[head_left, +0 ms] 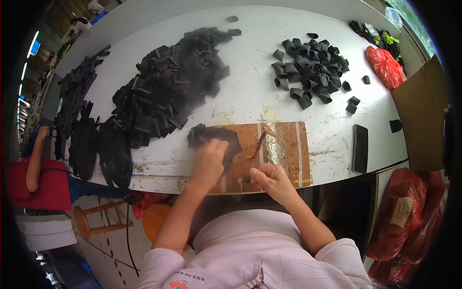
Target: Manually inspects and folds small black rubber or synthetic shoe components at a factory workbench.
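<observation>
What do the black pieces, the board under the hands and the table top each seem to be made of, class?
Black pieces: probably matt rubber or stiff fabric strip; they fold into loops without shine.
Board: looks like brown wood or hardboard, with glossy clear tape across it.
Table top: smooth white painted or laminated surface, scuffed and stained.

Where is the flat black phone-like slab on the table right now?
In the head view, the black slab lies on the white table near its front edge, right of the brown board and the right hand, left of the cardboard box.

Black rubber pieces (pixel 168 86) – white table (pixel 250 91) – brown board (pixel 284 154) – red bag (pixel 385 66)
</observation>
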The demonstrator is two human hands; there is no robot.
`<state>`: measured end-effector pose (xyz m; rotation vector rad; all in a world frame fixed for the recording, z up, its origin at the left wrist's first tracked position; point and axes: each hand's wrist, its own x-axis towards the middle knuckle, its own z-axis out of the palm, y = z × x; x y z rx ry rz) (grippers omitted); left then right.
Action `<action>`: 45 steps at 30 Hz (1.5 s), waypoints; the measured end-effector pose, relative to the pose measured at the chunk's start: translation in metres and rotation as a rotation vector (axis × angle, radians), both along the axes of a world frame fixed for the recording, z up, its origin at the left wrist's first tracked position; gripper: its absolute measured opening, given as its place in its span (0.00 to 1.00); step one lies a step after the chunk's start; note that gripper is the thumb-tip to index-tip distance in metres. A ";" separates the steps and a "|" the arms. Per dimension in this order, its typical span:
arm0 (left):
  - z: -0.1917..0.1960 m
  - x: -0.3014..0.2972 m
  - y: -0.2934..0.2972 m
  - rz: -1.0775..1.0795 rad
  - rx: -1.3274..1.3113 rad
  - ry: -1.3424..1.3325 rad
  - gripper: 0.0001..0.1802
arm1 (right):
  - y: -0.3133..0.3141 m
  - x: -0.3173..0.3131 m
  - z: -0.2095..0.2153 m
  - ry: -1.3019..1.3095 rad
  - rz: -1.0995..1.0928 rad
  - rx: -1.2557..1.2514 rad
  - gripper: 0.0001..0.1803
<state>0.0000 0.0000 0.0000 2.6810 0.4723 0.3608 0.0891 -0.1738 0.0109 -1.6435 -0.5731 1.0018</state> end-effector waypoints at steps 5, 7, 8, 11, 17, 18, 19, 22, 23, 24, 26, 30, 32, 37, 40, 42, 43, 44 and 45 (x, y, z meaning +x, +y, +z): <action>0.003 0.004 0.005 -0.179 0.223 0.096 0.06 | -0.001 -0.004 0.002 0.071 0.027 -0.076 0.20; 0.001 0.006 0.010 -0.209 0.235 0.075 0.04 | 0.000 -0.006 0.006 0.100 0.023 -0.067 0.20; 0.001 0.006 0.013 -0.238 0.246 0.054 0.03 | 0.001 -0.006 0.008 0.128 0.019 -0.058 0.20; 0.001 0.009 0.018 -0.261 0.273 0.052 0.03 | 0.002 -0.003 0.007 0.078 0.035 -0.082 0.19; 0.005 0.010 0.016 -0.009 -0.128 -0.331 0.04 | 0.004 -0.008 0.015 -0.352 0.027 -0.061 0.18; 0.010 0.008 0.017 0.044 -0.260 -0.318 0.04 | 0.004 -0.010 0.018 -0.355 0.025 -0.058 0.18; 0.020 0.007 0.014 0.132 -0.425 -0.283 0.03 | 0.004 -0.013 0.021 -0.408 -0.024 -0.027 0.15; 0.037 -0.003 0.007 0.238 -0.882 -0.205 0.07 | 0.010 -0.018 0.031 -0.590 -0.125 0.125 0.09; 0.043 -0.005 0.004 0.233 -0.883 -0.205 0.07 | 0.012 -0.019 0.034 -0.715 -0.179 0.238 0.07; 0.049 -0.008 -0.002 0.186 -0.981 -0.187 0.06 | 0.016 -0.022 0.043 -0.717 -0.179 0.237 0.07; 0.061 -0.012 -0.016 0.115 -1.153 -0.119 0.06 | 0.021 -0.023 0.055 -0.739 -0.264 0.327 0.10; 0.070 -0.015 -0.035 0.046 -1.225 -0.248 0.04 | 0.015 -0.018 0.051 -0.835 -0.187 0.386 0.12; 0.068 -0.016 -0.043 0.034 -1.162 -0.350 0.02 | 0.013 -0.016 0.053 -0.976 -0.175 0.444 0.10; 0.057 -0.003 -0.066 0.147 -0.452 -0.549 0.05 | 0.020 -0.020 0.045 -1.087 -0.293 0.254 0.10; 0.063 0.001 -0.057 0.258 -1.481 -0.509 0.13 | 0.019 -0.013 0.040 -0.952 -0.402 0.190 0.09; 0.055 -0.002 -0.051 0.096 -1.800 -0.490 0.13 | 0.014 -0.007 0.047 -0.651 -0.384 0.153 0.06; 0.054 -0.004 -0.048 -0.081 -2.109 -0.460 0.12 | 0.011 -0.004 0.052 -0.651 -0.382 0.157 0.06; 0.056 -0.006 -0.046 -0.180 -2.222 -0.418 0.12 | 0.008 -0.001 0.057 -0.080 -0.361 0.213 0.04; 0.056 -0.005 -0.048 -0.188 -2.225 -0.413 0.12 | 0.005 0.003 0.059 0.485 -0.329 0.254 0.03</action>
